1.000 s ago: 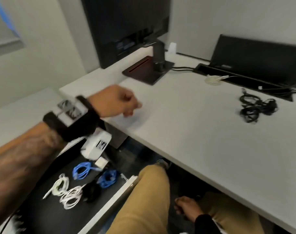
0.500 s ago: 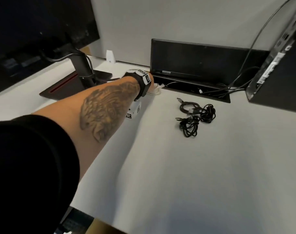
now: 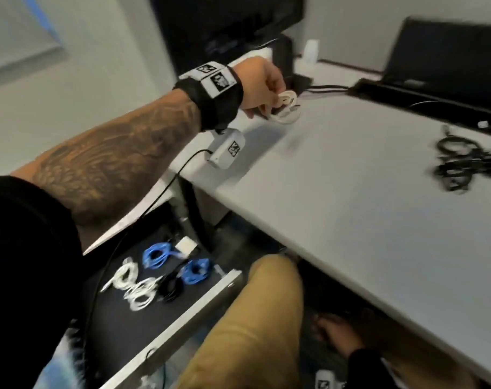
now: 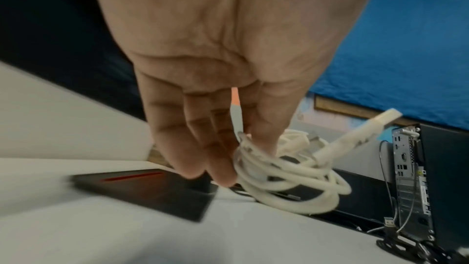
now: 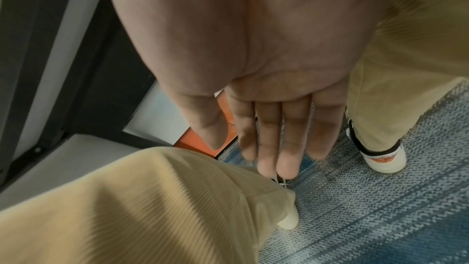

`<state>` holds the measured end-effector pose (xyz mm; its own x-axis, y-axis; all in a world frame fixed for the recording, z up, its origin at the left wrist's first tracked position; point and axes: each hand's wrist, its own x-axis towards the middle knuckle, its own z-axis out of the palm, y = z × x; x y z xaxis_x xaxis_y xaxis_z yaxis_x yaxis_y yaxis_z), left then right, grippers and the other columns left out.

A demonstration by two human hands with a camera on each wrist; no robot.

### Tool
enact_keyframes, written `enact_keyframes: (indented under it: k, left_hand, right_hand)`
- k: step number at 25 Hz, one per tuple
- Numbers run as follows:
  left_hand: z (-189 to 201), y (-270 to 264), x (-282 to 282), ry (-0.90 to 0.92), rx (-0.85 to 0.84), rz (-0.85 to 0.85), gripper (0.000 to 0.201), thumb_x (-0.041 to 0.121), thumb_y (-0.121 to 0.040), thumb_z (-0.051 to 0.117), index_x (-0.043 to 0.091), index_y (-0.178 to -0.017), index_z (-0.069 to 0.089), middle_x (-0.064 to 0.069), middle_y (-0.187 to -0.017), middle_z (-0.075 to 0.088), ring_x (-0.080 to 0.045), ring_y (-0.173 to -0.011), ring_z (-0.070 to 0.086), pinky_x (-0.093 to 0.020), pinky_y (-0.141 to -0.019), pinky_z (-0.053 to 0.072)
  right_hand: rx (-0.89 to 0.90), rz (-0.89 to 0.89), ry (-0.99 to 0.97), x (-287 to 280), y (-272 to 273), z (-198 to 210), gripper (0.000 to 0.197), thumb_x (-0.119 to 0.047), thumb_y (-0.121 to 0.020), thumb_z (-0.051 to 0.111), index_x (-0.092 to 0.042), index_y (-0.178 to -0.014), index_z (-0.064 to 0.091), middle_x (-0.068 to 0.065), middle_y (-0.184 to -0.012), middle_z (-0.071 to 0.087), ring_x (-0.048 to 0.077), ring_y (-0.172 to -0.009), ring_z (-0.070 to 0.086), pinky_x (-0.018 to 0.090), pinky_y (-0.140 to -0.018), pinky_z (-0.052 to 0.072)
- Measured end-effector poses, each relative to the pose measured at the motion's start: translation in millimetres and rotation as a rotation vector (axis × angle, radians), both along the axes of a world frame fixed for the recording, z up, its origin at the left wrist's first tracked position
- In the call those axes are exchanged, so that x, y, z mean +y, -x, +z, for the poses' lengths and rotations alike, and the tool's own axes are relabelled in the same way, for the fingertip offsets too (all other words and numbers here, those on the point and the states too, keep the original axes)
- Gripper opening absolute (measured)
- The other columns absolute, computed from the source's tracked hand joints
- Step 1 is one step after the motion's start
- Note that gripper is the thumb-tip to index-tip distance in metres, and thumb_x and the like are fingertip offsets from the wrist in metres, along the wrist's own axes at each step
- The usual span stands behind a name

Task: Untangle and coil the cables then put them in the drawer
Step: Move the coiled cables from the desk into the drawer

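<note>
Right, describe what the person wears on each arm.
The left hand has a black wrist strap carrying white square-patterned marker tiles, a white camera box with a thin black cable below, and a tattooed forearm under a pushed-up black sleeve. The right hand shows a black cuff.

The left arm, tattooed on the forearm with a black strap at the wrist, reaches from the lower left of the head view toward the upper middle. There the left hand hangs palm down, and its thumb and fingers pinch a white cable coil. The right hand sits low in the lower right of that view beneath the tabletop, fingers straight and together, pointing down between the knees and holding nothing.
</note>
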<state>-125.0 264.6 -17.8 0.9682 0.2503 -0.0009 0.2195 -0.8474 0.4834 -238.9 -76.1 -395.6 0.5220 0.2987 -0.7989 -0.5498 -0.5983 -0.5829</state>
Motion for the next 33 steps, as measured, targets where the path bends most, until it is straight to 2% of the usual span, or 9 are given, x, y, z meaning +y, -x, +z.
enact_keyframes:
  k: [4, 11, 14, 17, 20, 22, 25, 28, 33]
  left_hand:
    - [-40, 154, 91, -0.034, 0.125, -0.013, 0.005, 0.01, -0.088, 0.067, 0.014, -0.092, 0.069, 0.004, -0.076, 0.067, 0.003, -0.057, 0.06, -0.014, -0.052, 0.053]
    - [-256, 312, 90, -0.335, 0.938, -0.257, 0.02, 0.02, -0.086, 0.062, 0.011, -0.101, 0.072, -0.009, -0.1, 0.072, -0.028, -0.092, 0.067, -0.024, -0.069, 0.043]
    - [-278, 328, 78, -0.406, 1.024, -0.32, 0.023, 0.022, -0.086, 0.063, 0.012, -0.106, 0.069, -0.009, -0.105, 0.07, -0.031, -0.098, 0.066, -0.03, -0.071, 0.048]
    - [-245, 307, 76, -0.428, 0.972, -0.281, 0.024, 0.028, -0.085, 0.062, 0.017, -0.105, 0.07, -0.005, -0.104, 0.072, -0.028, -0.099, 0.068, -0.031, -0.078, 0.054]
    - [-164, 244, 56, -0.431, 0.661, -0.293, 0.02, 0.033, -0.085, 0.061, 0.019, -0.094, 0.072, 0.002, -0.085, 0.073, -0.021, -0.081, 0.069, -0.026, -0.072, 0.053]
    - [-92, 185, 14, -0.146, 0.368, -0.295, 0.011, 0.028, -0.089, 0.064, 0.021, -0.083, 0.071, 0.007, -0.068, 0.07, -0.01, -0.061, 0.065, -0.023, -0.066, 0.052]
    - [-11, 91, -73, 0.131, 0.018, -0.382, 0.019, 0.026, -0.093, 0.065, 0.013, -0.08, 0.07, -0.001, -0.066, 0.07, -0.011, -0.052, 0.063, -0.021, -0.051, 0.049]
    - [10, -9, -160, 0.183, 0.021, -0.381, 0.035, 0.04, -0.094, 0.062, 0.007, -0.088, 0.07, -0.007, -0.081, 0.074, -0.017, -0.064, 0.07, -0.028, -0.054, 0.052]
    - [-35, -108, -264, 0.062, 0.279, -0.255, 0.056, 0.057, -0.095, 0.05, 0.003, -0.105, 0.059, -0.013, -0.101, 0.071, -0.029, -0.081, 0.073, -0.022, -0.044, 0.047]
  right_hand:
    - [0.015, -0.117, 0.004, 11, 3, -15, 0.016, -0.008, -0.102, 0.053, -0.003, -0.093, 0.066, 0.013, -0.07, 0.065, 0.025, -0.061, 0.054, 0.029, -0.056, 0.04]
    - [-0.048, -0.156, 0.086, 24, 8, -9, 0.017, -0.006, -0.101, 0.055, -0.006, -0.086, 0.062, 0.018, -0.076, 0.061, 0.025, -0.062, 0.053, 0.025, -0.046, 0.045]
    - [-0.055, -0.159, 0.095, 26, 9, -6, 0.012, -0.008, -0.101, 0.056, -0.002, -0.095, 0.064, 0.018, -0.077, 0.062, 0.026, -0.063, 0.054, 0.028, -0.055, 0.043]
    - [-0.074, -0.137, 0.094, 25, 10, -4, 0.012, -0.012, -0.101, 0.057, -0.004, -0.099, 0.065, 0.013, -0.076, 0.066, 0.025, -0.063, 0.056, 0.029, -0.058, 0.038]
    - [-0.095, -0.095, 0.09, 23, 14, 9, 0.014, -0.013, -0.102, 0.054, -0.01, -0.091, 0.061, 0.009, -0.076, 0.064, 0.017, -0.058, 0.054, 0.02, -0.047, 0.037]
    - [-0.106, -0.075, 0.08, 23, 16, 12, 0.019, -0.013, -0.102, 0.055, -0.013, -0.083, 0.058, 0.008, -0.075, 0.062, 0.012, -0.053, 0.053, 0.014, -0.04, 0.038]
    - [-0.096, -0.112, 0.035, 19, 13, 3, 0.027, -0.011, -0.099, 0.058, -0.014, -0.072, 0.058, 0.004, -0.066, 0.059, 0.011, -0.052, 0.055, 0.021, -0.056, 0.045]
    - [-0.071, -0.123, -0.018, 11, 6, 1, 0.033, -0.013, -0.098, 0.057, -0.018, -0.066, 0.057, 0.0, -0.063, 0.057, 0.011, -0.058, 0.053, 0.027, -0.065, 0.045]
    - [-0.005, -0.183, -0.073, -5, -2, 7, 0.031, -0.009, -0.102, 0.052, -0.014, -0.071, 0.052, -0.008, -0.052, 0.054, 0.002, -0.046, 0.049, 0.012, -0.045, 0.04]
